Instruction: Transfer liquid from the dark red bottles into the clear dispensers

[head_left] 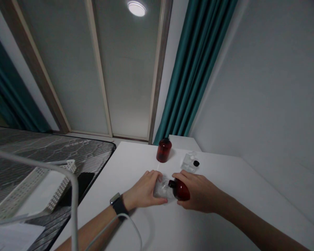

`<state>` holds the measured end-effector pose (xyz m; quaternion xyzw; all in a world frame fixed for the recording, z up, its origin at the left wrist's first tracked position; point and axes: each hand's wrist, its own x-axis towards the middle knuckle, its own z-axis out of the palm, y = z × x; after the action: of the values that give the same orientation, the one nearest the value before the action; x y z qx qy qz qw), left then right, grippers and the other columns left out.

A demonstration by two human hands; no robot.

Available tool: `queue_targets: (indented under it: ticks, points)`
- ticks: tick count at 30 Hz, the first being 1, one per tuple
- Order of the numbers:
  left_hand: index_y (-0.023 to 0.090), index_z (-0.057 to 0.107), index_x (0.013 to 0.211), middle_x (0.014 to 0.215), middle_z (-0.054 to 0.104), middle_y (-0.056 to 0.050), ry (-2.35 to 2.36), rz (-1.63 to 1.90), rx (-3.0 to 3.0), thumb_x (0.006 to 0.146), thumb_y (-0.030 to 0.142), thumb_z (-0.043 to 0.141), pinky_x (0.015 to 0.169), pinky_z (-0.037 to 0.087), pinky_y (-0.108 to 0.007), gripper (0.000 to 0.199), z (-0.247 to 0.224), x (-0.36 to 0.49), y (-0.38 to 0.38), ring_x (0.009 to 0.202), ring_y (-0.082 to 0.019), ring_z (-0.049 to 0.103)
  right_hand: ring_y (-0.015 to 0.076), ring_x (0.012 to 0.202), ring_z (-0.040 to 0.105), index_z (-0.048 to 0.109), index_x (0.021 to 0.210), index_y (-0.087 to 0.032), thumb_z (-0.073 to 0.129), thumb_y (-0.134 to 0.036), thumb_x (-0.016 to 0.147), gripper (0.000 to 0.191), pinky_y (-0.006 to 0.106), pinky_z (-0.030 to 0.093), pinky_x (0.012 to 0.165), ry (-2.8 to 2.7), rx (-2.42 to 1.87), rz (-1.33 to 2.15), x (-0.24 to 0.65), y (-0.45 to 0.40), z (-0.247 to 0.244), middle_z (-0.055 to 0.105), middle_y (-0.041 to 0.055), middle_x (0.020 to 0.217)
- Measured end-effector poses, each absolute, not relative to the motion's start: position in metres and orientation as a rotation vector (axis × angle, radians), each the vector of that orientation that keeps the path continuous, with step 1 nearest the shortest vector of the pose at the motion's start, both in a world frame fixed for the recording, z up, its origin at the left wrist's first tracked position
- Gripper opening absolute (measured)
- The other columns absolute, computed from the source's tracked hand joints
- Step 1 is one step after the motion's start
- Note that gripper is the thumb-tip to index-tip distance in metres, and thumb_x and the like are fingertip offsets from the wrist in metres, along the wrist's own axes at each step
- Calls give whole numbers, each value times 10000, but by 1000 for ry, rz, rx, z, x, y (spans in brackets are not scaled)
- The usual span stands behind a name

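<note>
My left hand [143, 190] grips a clear square plastic bottle [161, 190] lying on its side on the white table [125, 164]. My right hand [199, 192] holds a dark red bottle [182, 190] with a black neck, tilted on its side. The neck of the red bottle touches or nearly touches the clear bottle, and my fingers hide part of both. Farther back, a second dark red bottle [164, 150] stands upright with a black cap. To its right lies another clear bottle [188, 162], with a small black cap [196, 163] next to it.
A white perforated basket [42, 188] and a black phone [81, 184] rest on a dark patterned mat [42, 150] left of the table. A curved white rod [74, 205] crosses the near left of the view, and a white cable [125, 223] lies over my left forearm. A wall [264, 104] borders the table's right side.
</note>
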<state>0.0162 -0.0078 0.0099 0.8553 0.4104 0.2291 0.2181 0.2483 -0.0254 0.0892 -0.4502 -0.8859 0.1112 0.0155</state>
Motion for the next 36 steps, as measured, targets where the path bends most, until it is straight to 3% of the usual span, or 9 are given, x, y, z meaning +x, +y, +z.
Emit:
queue_targets:
  ticks: [12,22,36]
  points:
    - [167,520,1067,1070,620,-90,1123,607,2389,657,445,841,855,460,-405,591,11,14,-6,956,-285,575,300,1018,661,550,1222,-229,764,-314,700,570,400,482,832,-2708,-1381,375,245,-22,92,656,100,1157]
    - [179,548,1024,1010,641,-77,1158,650,2368,606,499,837,762,469,-370,600,7,13,-5,863,-268,600,296,984,664,550,1206,-232,775,-309,696,562,389,479,791,-2698,-1346,362,245,-21,92,660,95,1135]
    - [162,531,1008,1007,627,-96,1204,599,2342,646,481,822,760,470,-367,563,6,20,-8,877,-266,588,297,986,662,537,1206,-214,751,-270,702,551,385,467,799,-2738,-1368,356,241,-19,97,659,96,1122]
